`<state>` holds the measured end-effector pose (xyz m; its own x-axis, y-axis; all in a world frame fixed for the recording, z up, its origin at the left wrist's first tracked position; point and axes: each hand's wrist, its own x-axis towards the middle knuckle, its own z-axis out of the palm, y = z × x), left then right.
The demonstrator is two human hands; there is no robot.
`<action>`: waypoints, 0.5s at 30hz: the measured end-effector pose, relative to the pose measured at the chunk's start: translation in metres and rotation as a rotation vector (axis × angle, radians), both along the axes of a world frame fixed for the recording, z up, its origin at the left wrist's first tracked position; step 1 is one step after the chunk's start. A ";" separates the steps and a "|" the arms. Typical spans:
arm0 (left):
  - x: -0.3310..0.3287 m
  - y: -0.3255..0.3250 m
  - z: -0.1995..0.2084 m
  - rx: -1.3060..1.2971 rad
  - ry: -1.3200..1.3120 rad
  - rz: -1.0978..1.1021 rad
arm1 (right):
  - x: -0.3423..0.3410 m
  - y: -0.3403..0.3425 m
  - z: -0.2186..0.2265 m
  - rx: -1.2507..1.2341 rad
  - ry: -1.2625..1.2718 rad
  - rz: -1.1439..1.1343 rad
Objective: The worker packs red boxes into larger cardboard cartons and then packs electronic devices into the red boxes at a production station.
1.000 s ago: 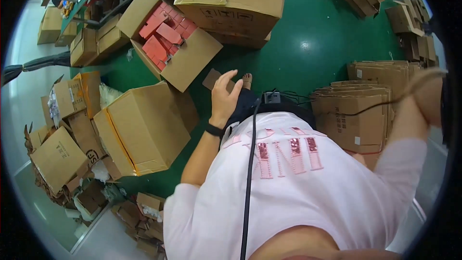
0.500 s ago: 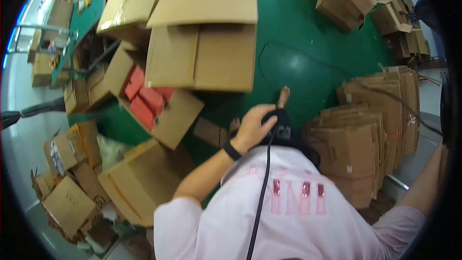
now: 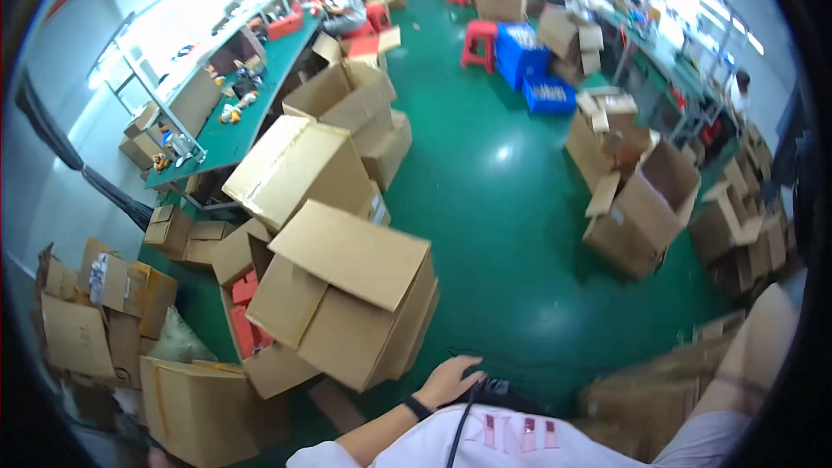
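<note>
My left hand (image 3: 450, 381), with a black band (image 3: 418, 407) round its wrist, lies low in front of my body. Its fingers are stretched out and apart, beside the dark cloth at my waist. A thin black cable (image 3: 461, 425) runs down my pale pink shirt (image 3: 416, 442) close to it. On the right my bare right arm (image 3: 756, 347) is raised along the rim, but its hand is out of view. Nearest to my left hand is a big cardboard carton (image 3: 347, 321) with raised flaps. Behind it an open carton (image 3: 282, 373) holds several red packages (image 3: 247, 329).
More cartons (image 3: 299, 165) line the left, beside a green workbench (image 3: 260, 113). Flattened cardboard (image 3: 641, 390) is stacked at my right. Open boxes (image 3: 641, 208), blue crates (image 3: 522, 56) and a red stool (image 3: 478, 43) stand beyond on the green floor (image 3: 485, 208). Seated people (image 3: 342, 4) work farther off.
My view has tilted up and shows more of the workshop. The cartons now sit lower in the picture. My left hand stays by my waist, and my right arm is still raised.
</note>
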<state>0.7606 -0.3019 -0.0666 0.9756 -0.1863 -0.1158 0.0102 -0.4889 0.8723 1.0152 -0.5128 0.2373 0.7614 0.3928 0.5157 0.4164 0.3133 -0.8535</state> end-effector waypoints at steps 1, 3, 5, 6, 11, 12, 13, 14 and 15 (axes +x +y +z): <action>0.013 0.004 0.004 0.005 0.077 -0.018 | 0.017 -0.009 0.006 -0.011 -0.017 0.015; 0.036 0.012 -0.010 0.068 0.164 -0.015 | 0.032 -0.024 0.007 -0.041 0.006 0.046; 0.059 0.010 -0.005 0.128 0.169 0.064 | 0.047 -0.045 0.000 -0.068 0.043 0.054; 0.085 0.011 -0.003 0.155 0.146 0.103 | 0.065 -0.053 -0.005 -0.073 0.043 0.047; 0.215 0.007 -0.022 -0.013 0.056 0.217 | 0.147 -0.067 -0.045 -0.088 0.111 -0.011; 0.234 0.014 -0.027 -0.015 0.060 0.213 | 0.164 -0.064 -0.054 -0.096 0.134 -0.020; 0.260 0.020 -0.031 -0.015 0.069 0.240 | 0.189 -0.063 -0.059 -0.107 0.145 -0.015; 0.283 0.022 -0.032 -0.018 0.087 0.255 | 0.207 -0.069 -0.061 -0.121 0.166 -0.023; 0.315 0.032 -0.040 -0.031 0.014 0.295 | 0.227 -0.068 -0.056 -0.136 0.191 -0.025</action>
<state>1.0754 -0.2694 -0.1068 0.9865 0.1009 -0.1286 0.1600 -0.4361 0.8856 1.2422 -0.5812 0.1817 0.8507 0.4281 0.3052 0.2496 0.1819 -0.9511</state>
